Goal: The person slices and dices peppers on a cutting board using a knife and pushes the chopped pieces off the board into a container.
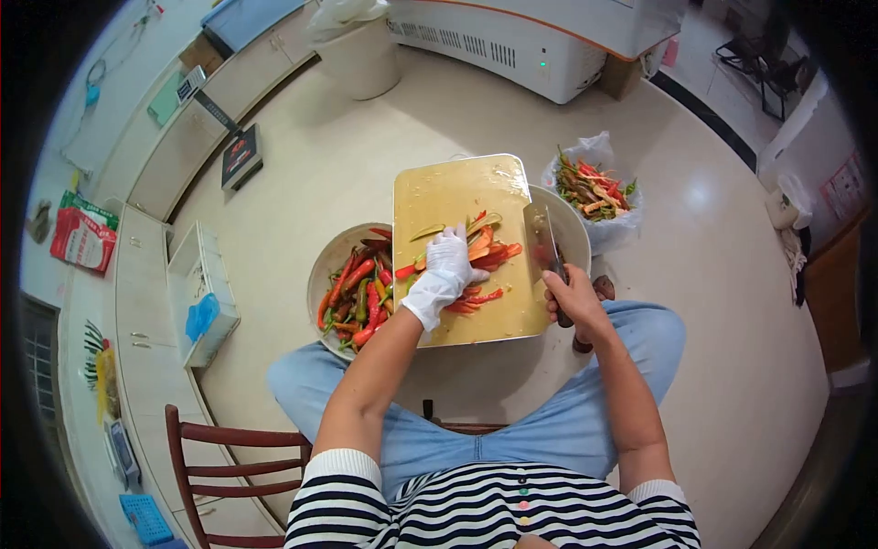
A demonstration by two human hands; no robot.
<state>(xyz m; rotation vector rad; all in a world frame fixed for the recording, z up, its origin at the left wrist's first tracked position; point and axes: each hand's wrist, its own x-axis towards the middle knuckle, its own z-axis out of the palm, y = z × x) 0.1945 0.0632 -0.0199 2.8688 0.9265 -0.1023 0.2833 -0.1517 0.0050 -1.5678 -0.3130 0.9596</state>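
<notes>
1. Resting on the cutting board [457, 183], the gloved left hand [446, 270] covers pepper pieces, thumb spread; whether its fingers grip any, I cannot tell.
2. At the board's right edge, the bare right hand [574, 300] is wrapped around the handle of a knife [541, 242].
3. Cut peppers [494, 252] lie mid-board, mostly right of the glove.
4. Left of the board, whole peppers [366, 288] fill a bowl [315, 276].
5. Beyond its far right corner sits a filled plastic bag [611, 236].
</notes>
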